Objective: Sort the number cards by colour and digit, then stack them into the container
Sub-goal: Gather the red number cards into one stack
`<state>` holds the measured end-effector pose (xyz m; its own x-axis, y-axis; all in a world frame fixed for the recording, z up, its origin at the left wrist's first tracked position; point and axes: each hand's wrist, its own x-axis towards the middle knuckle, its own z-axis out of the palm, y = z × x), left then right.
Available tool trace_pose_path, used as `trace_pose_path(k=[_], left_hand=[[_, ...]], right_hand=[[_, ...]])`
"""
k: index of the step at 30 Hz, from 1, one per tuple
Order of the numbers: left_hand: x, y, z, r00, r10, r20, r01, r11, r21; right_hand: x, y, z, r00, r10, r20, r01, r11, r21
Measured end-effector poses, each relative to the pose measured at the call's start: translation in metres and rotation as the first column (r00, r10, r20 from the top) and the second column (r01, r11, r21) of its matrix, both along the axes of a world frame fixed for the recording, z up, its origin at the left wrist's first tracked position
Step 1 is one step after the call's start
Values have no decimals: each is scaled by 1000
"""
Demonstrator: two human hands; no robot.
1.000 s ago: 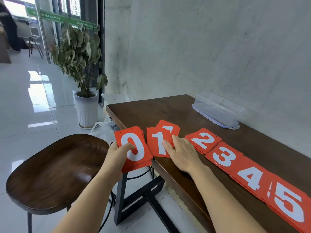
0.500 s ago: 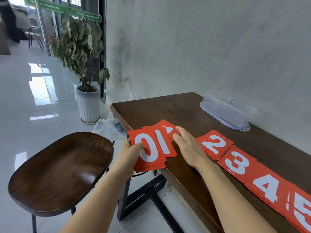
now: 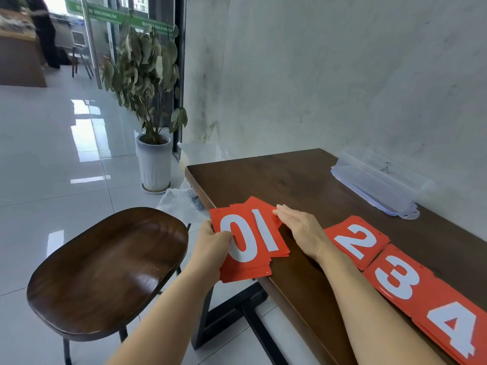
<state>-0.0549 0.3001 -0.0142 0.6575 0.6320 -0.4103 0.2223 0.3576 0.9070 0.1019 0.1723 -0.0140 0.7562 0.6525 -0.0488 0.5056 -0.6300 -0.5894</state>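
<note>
step, likely: merging piles. left hand (image 3: 213,248) grips 0s (image 3: 238,225); right hand (image 3: 303,230), fingers (image 3: 286,214) straight, presses 1s (image 3: 266,234). next: square edges.

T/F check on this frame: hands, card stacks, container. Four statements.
1. The left hand grips the 0 stack. True.
2. The right hand pinches one card in the air. False: its straight fingers lie on the 1 stack.
3. The 0 stack overlaps the 1 stack. True.
4. The 2 stack is in the container. False: the 2 stack lies on the table, outside the container.
</note>
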Motion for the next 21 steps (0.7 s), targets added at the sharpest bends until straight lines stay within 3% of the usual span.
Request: trace_pose_path(k=[9,17,21], left_hand=[[-4,9,3,979,-105,-172,142,965,219],[-14,7,1,979,-125,-163,170,940,296],[-13,-2,1,983,-140,-115,169,939,299]], right_hand=[[-21,10,4,996,79,-45,-77,996,38],[-64,-13,6,993,-2,-119,2,1000,3],[-88,-8,-3,962,45,-270,-10,992,129]])
